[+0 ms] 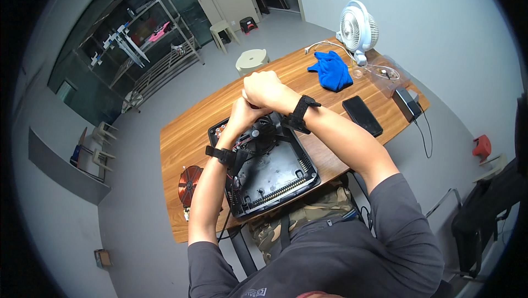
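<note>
Fingers of the right hand [263, 90] curled shut into a fist, wrapped over the left hand [243, 112] — what, if anything, sits inside the clasp, impossible to tell. Left fingers hidden under that fist, so their state unclear too. Both held just above the far end of an opened black appliance base [268, 167], close over its small round fan [263, 133]. Black straps on both wrists. Base lying on the wooden table [187, 133] at the near edge — a copper coil disc [189, 184] just left of it. Farther off: blue cloth [331, 70], black phone [362, 115], white desk fan [358, 28].
</note>
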A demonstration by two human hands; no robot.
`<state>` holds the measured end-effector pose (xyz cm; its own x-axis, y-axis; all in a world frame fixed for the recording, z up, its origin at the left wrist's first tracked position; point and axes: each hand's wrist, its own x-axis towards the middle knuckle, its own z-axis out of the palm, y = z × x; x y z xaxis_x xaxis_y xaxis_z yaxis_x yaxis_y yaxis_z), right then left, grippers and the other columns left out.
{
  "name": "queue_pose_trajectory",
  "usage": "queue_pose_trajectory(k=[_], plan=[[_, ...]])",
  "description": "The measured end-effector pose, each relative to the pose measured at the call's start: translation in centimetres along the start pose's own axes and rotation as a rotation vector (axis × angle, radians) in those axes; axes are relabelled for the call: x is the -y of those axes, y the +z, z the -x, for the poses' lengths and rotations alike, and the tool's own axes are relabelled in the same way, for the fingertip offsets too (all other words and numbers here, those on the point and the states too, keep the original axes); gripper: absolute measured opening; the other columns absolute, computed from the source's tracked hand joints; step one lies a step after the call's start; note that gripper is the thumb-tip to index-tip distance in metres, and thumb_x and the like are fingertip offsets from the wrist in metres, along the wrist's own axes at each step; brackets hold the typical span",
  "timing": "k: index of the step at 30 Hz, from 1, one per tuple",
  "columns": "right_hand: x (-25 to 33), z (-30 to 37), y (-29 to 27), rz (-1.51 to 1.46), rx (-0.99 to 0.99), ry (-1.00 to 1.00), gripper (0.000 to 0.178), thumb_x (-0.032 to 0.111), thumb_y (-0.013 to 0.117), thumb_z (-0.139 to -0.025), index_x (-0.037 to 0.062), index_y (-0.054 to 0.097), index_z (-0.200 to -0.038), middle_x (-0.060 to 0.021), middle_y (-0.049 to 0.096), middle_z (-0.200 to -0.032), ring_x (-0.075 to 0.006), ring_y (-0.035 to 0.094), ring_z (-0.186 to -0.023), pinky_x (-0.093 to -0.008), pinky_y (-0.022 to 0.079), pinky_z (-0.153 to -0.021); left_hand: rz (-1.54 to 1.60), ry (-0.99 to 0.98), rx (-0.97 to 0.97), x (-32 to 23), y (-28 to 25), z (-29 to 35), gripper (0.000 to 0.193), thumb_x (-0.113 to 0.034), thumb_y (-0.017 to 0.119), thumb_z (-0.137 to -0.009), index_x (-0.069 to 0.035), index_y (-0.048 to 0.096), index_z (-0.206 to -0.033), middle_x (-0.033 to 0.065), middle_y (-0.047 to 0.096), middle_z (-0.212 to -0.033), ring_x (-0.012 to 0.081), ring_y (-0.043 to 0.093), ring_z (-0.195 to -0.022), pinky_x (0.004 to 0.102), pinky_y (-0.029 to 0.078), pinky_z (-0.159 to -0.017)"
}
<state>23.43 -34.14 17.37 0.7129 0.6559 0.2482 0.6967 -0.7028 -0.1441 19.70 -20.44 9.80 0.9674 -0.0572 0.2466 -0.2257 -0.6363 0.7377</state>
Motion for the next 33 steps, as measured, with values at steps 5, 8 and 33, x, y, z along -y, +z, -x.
queue_pose_trajectory(k=[5, 8, 33], plan=[[-0.6, -0.2, 1.5, -0.025, -0.113, -0.026, 0.024, 0.024, 0.065, -0.085, 0.0047, 0.077, -0.093, -0.0153, 0.077, -0.096, -0.0302, 0.075, -0.092, -0.0405, 0.058, -0.081, -0.020, -0.010, -0.002, -1.2, 0.0, 0.4, 0.036, -0.015, 0.085, -0.077, 0.003, 0.069, -0.104, 0.0135, 0.076, -0.094, 0.0182, 0.071, -0.085, 0.0352, 0.056, -0.077], [-0.5, -0.2, 1.8, -0.014, -0.145, -0.033, 0.027, 0.027, 0.064, -0.085, 0.0039, 0.077, -0.093, -0.0154, 0.077, -0.095, -0.0309, 0.075, -0.091, -0.0407, 0.058, -0.081, 0.233, -0.027, 0.075, -0.4, -1.0, 0.3, 0.024, -0.007, 0.078, -0.082, 0.001, 0.068, -0.102, 0.0106, 0.075, -0.091, 0.0158, 0.070, -0.085, 0.0339, 0.056, -0.076], [0.3, -0.3, 0.4, -0.079, 0.026, -0.015, 0.044, 0.038, 0.064, -0.088, -0.0008, 0.068, -0.109, -0.0173, 0.075, -0.101, -0.0323, 0.073, -0.095, -0.0429, 0.057, -0.084, 0.249, -0.013, 0.101, 0.8, -1.7, 0.8, 0.028, -0.008, 0.078, -0.085, 0.007, 0.069, -0.108, 0.0105, 0.074, -0.100, 0.0146, 0.067, -0.093, 0.0323, 0.054, -0.081]])
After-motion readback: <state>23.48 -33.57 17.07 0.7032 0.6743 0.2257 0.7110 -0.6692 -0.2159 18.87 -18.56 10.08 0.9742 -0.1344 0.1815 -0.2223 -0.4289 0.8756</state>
